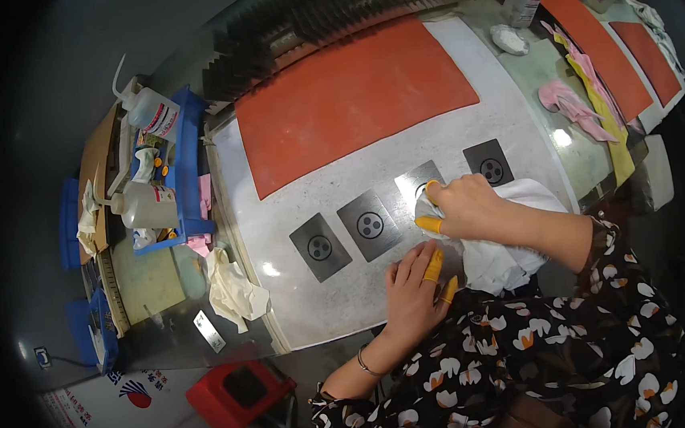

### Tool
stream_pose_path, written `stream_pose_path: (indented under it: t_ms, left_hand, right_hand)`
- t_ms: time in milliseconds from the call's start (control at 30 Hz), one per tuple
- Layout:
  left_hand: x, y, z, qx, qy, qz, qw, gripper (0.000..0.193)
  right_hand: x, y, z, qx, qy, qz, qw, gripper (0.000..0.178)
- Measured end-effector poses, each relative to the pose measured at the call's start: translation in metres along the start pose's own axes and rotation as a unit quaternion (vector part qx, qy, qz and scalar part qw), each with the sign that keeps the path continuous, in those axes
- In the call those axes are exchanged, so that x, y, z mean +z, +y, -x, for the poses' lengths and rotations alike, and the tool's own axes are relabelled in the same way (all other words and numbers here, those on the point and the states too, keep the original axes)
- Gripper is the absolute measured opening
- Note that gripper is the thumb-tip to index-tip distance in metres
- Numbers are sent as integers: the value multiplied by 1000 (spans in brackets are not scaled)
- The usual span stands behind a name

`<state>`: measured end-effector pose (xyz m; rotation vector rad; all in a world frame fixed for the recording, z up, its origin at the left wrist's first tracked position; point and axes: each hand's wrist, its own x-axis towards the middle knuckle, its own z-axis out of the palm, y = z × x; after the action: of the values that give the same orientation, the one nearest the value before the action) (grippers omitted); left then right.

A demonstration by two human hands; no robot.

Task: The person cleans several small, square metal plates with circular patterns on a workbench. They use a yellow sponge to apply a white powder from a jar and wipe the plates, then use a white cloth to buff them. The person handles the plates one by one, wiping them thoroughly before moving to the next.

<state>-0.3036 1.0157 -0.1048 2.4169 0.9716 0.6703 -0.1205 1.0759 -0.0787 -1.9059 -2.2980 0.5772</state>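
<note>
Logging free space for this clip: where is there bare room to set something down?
The red mat, beyond the plates, is bare; so is the white sheet between the leftmost plate and the sheet's near edge. It is crowded where the left fingers, right fingers and white cloth gather, and in the blue tray of bottles.

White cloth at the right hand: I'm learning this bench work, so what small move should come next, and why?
Probably a light pass of the white cloth over the third metal plate from the left: the right hand has the cloth bunched under it, at that plate's lower part, with the left hand nearby.
</note>
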Motion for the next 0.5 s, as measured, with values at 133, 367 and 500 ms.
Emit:
stream_pose_path:
  t_ms: [133,367,500]
  left_hand:
    - [-22,-13,20,-54,21,1,998,48]
    - [-47,-35,38,-65,-17,-110,992,53]
    - [-43,-39,35,-46,12,-122,991,55]
  right_hand:
    - [3,-8,27,3,-61,-7,998,42]
    - [-23,-37,4,-64,-81,4,995,44]
    - [-15,-60,-68,-38,-7,-15,999,43]
